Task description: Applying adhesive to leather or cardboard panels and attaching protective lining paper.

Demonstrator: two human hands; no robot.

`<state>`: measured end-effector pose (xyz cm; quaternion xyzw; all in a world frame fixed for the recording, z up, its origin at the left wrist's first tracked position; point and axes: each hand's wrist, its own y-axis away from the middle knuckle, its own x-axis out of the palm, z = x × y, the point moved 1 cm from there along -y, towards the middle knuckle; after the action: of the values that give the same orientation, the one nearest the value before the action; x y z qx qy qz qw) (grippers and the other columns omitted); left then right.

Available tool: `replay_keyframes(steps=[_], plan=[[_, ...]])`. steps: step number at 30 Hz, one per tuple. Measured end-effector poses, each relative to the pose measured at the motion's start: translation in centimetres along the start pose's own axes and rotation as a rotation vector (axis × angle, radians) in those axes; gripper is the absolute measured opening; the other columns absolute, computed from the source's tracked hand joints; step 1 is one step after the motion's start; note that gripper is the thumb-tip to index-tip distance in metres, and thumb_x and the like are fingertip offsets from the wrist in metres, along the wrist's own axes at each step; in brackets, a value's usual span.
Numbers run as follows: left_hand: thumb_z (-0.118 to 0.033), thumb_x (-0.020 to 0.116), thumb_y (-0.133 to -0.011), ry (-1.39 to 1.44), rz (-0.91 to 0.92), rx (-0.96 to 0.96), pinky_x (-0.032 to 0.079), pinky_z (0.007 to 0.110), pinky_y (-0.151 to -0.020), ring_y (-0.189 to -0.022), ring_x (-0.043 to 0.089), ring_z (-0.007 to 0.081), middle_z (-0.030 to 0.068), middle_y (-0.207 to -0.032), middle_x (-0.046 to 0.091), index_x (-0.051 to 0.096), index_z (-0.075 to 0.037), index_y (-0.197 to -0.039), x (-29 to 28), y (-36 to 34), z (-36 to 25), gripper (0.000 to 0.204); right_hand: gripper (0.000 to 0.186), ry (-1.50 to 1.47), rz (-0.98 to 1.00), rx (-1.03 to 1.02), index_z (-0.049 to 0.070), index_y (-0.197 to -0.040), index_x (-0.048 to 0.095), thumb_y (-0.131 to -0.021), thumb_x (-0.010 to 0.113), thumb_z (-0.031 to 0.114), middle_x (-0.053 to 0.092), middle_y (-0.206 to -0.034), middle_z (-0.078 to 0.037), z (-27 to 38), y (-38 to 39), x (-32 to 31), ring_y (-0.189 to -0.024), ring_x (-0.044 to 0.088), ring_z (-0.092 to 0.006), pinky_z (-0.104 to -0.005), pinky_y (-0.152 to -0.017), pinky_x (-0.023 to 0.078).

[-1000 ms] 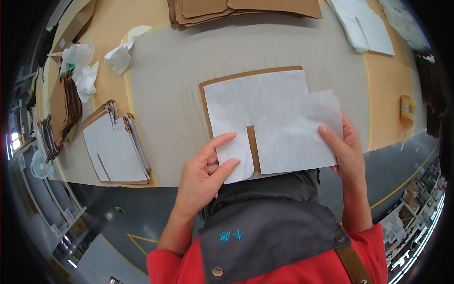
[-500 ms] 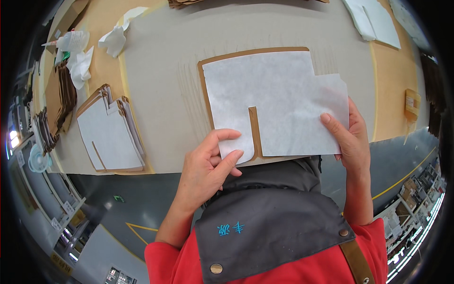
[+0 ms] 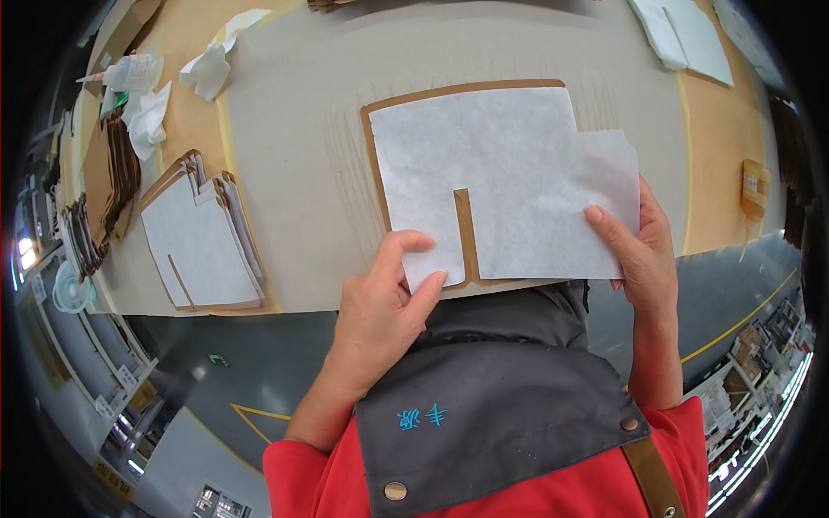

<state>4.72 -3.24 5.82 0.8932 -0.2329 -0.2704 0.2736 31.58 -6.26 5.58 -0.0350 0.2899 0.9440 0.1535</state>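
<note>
In front of me at the table's near edge is a white sheet (image 3: 509, 155) lying over a brown backing piece (image 3: 373, 164). Brown shows along its top and left edges and through a narrow slot in the lower part. My left hand (image 3: 380, 302) has the sheet's lower left corner between thumb and forefinger, left of the slot. At the right edge, my right hand (image 3: 643, 246) grips the sheet with the thumb on top and the fingers behind, mostly hidden. The sheet's right part is notched at its upper corner and reaches past the brown backing.
A stack of similar white-and-brown pieces (image 3: 194, 237) lies on the left. Behind it are brown pieces (image 3: 112, 177), crumpled white paper (image 3: 207, 71) and a nozzle bottle (image 3: 134, 73). White sheets (image 3: 686, 39) lie far right, above a yellowish bottle (image 3: 754, 190). The table's near edge borders my apron.
The white sheet and its brown backing have shifted slightly away from me. My left hand has moved a little, its curled lower fingers now less visible. My right hand keeps its hold.
</note>
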Motion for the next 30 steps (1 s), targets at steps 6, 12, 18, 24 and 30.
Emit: replay_keyframes(steps=[6,12,18,24,30], plan=[[-0.011,0.072,-0.091,-0.169,-0.09,0.116,0.039,0.023,-0.045,-0.045,0.054,0.0062,-0.0018,-0.053,0.048,0.055,-0.006,-0.119,0.6,0.1,0.7,0.033,0.051,0.006,0.004,-0.01,0.0,-0.133,0.056,-0.089,0.074,0.018,0.069,-0.095,-0.006,0.0,0.1,0.0,-0.053,0.055,-0.0028,-0.0197,-0.034,0.034],[-0.016,0.071,-0.092,-0.192,-0.025,0.051,0.042,0.024,-0.048,-0.046,0.058,0.0109,0.0007,-0.056,0.052,0.054,-0.006,-0.128,-0.3,0.5,0.0,0.04,0.051,0.004,0.034,-0.013,0.002,-0.134,0.056,-0.089,0.073,0.017,0.069,-0.097,-0.005,-0.2,-0.1,-0.1,-0.056,0.056,-0.0021,-0.0187,-0.037,0.036],[-0.01,0.069,-0.091,-0.27,-0.212,0.033,0.051,0.03,-0.061,-0.064,0.065,0.0174,0.0089,-0.075,0.066,0.056,-0.005,-0.137,-3.2,2.3,-4.4,0.048,0.054,0.22,-0.021,-0.004,0.003,-0.139,0.05,-0.091,0.071,0.014,0.068,-0.109,-0.007,1.2,0.6,-0.7,-0.08,0.064,-0.0074,-0.021,-0.051,0.046],[0.004,0.062,-0.082,-0.576,-0.175,0.896,0.049,0.039,-0.096,-0.113,0.059,0.0308,0.0135,-0.119,0.061,0.06,-0.002,-0.131,2.8,-4.7,-6.0,0.049,0.06,0.188,0.012,-0.078,-0.002,-0.142,0.043,-0.092,0.071,0.014,0.069,-0.109,-0.012,-0.2,0.6,-1.2,-0.097,0.065,-0.0141,-0.0282,-0.084,0.052],[-0.002,0.059,-0.081,-0.722,-0.114,1.07,0.049,0.039,-0.099,-0.121,0.055,0.0295,0.0133,-0.129,0.056,0.062,-0.003,-0.128,6.6,-8.0,-6.2,0.047,0.06,0.243,0.002,-0.032,0.0,-0.144,0.041,-0.094,0.069,0.017,0.069,-0.091,-0.011,-0.5,1.0,-1.9,-0.085,0.067,-0.0154,-0.0287,-0.074,0.052]])
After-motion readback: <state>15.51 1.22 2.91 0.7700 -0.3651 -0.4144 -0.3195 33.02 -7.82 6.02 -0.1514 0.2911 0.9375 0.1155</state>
